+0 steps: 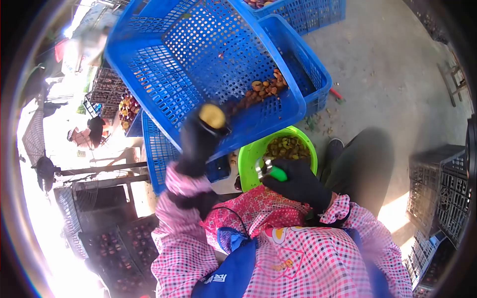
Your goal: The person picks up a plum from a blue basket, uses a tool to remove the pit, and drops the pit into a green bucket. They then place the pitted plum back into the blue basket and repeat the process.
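My left hand (198,141), in a black glove and smeared by motion, is raised over the near edge of a tilted blue plastic crate (164,107). Its fingers are closed around a round, yellow-fleshed fruit piece (212,116). Inside the crate's lower corner lies a heap of orange-brown fruit pieces (266,89). My right hand (298,180), gloved in black too, grips a green-handled tool (276,173) with a shiny metal head. This hand is over the near part of a bright green tub (244,166), which holds many small greenish-brown bits (288,147).
Under and beside the tilted crate stand other blue crates (318,82). Black crates (437,184) are stacked at the right. Dark crates of round fruit (119,253) sit at lower left. A red-handled object (337,94) and scraps lie on the concrete floor (377,64). Another person (89,134) is at far left.
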Available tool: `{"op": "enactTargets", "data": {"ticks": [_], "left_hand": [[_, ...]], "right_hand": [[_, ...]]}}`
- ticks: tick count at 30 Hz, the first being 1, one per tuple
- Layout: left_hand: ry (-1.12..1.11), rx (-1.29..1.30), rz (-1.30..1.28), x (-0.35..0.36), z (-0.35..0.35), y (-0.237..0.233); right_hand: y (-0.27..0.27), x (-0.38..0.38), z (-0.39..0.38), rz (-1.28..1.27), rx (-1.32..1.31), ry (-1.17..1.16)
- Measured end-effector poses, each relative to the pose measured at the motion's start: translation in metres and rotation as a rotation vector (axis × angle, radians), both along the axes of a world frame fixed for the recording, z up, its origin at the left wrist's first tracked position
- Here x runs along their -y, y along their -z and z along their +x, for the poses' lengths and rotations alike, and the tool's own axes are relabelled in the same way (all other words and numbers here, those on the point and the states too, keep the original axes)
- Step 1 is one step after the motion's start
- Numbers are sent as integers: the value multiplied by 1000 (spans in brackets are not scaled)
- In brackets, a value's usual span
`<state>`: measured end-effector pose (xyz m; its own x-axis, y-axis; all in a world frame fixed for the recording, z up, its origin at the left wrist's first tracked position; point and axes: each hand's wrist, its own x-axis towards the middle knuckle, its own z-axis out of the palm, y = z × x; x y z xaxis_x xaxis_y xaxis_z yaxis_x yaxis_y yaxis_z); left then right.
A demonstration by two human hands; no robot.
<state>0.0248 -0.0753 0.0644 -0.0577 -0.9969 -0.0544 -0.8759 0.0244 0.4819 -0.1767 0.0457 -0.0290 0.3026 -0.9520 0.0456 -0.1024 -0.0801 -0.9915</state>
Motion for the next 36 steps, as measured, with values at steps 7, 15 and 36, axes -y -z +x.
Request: {"op": "enactTargets", "data": {"ticks": [7,15,36], "left_hand": [[250,339,341,160,97,116],[840,847,379,169,87,211],[-129,-1190,528,-90,-16,65]], "right_hand": [[11,5,-3,62,-106,72],[10,16,-10,129,-43,112],[2,-12,9,-102,-208,137]]}}
